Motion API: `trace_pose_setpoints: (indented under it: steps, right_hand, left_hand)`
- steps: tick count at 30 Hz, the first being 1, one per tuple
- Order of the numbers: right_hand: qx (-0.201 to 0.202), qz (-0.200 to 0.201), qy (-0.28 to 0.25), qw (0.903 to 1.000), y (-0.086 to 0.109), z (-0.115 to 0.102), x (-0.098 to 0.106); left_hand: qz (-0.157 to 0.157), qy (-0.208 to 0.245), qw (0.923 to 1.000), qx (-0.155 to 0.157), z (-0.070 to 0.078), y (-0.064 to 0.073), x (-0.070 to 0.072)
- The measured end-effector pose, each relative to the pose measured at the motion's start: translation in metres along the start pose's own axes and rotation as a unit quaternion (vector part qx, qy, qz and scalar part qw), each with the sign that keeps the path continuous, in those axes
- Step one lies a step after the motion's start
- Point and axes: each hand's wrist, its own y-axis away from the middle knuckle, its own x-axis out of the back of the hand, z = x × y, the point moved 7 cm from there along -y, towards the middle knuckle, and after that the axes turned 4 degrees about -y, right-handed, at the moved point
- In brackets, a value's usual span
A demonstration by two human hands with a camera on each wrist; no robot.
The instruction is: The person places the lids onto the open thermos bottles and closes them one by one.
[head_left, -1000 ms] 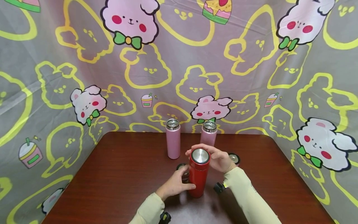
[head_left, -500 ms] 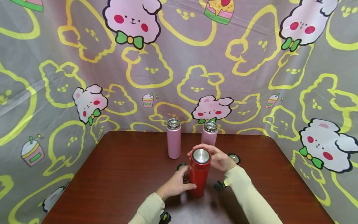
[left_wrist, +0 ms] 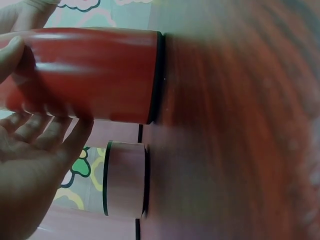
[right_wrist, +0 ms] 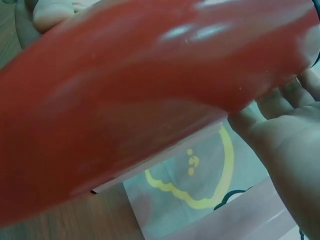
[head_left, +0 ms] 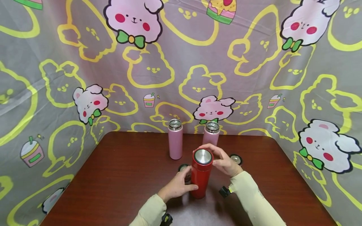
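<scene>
A red thermos (head_left: 200, 180) with a steel-topped lid (head_left: 203, 157) stands upright near the middle of the table. My left hand (head_left: 176, 186) grips its body, thumb in front and fingers round the far side. At the top, my right hand (head_left: 226, 161) holds the lid end, its thumb on the right side and fingers curling behind. In the left wrist view the thermos's dark base ring (left_wrist: 157, 77) meets the tabletop. The right wrist view is largely filled by the red body (right_wrist: 125, 90).
Two pink thermoses without lids stand behind: a left one (head_left: 175, 144) and a right one (head_left: 211, 136), partly hidden by my right hand. One loose lid (head_left: 183, 168) lies by my left hand, another (head_left: 236, 159) beyond my right wrist. Patterned cloth (head_left: 175, 78) surrounds the brown table (head_left: 118, 175).
My right hand has shifted slightly right round the lid, its thumb now visible against the lid's side. My left hand and the red thermos have stayed in place.
</scene>
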Motion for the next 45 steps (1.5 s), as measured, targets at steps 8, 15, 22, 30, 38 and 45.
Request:
trace_pose_setpoints:
  steps: [8, 15, 22, 30, 38, 45]
  right_hand:
    - [0.010, -0.017, -0.023, 0.9995, -0.001, 0.000, -0.005]
    - [0.008, 0.052, 0.058, 0.9970, 0.008, -0.002, -0.001]
    - [0.021, 0.133, 0.159, 0.9780, 0.019, -0.005, -0.003]
    - [0.057, 0.196, 0.187, 0.9611, 0.026, -0.008, -0.008]
    - [0.036, 0.106, 0.044, 0.9927, 0.015, -0.005, -0.012]
    - [0.010, -0.037, -0.069, 0.9969, -0.005, 0.000, -0.017]
  left_hand:
    - [0.000, 0.002, 1.0000, -0.003, -0.001, 0.000, -0.002]
    - [0.007, -0.005, 0.9999, 0.009, 0.003, 0.002, -0.002]
    - [0.016, -0.010, 0.9996, 0.019, 0.008, 0.003, -0.001]
    - [0.027, -0.014, 0.9994, 0.018, 0.001, 0.001, -0.001]
    - [0.017, -0.003, 0.9997, 0.017, 0.004, 0.002, -0.001]
    - [0.008, 0.003, 0.9999, 0.009, 0.002, 0.002, 0.001]
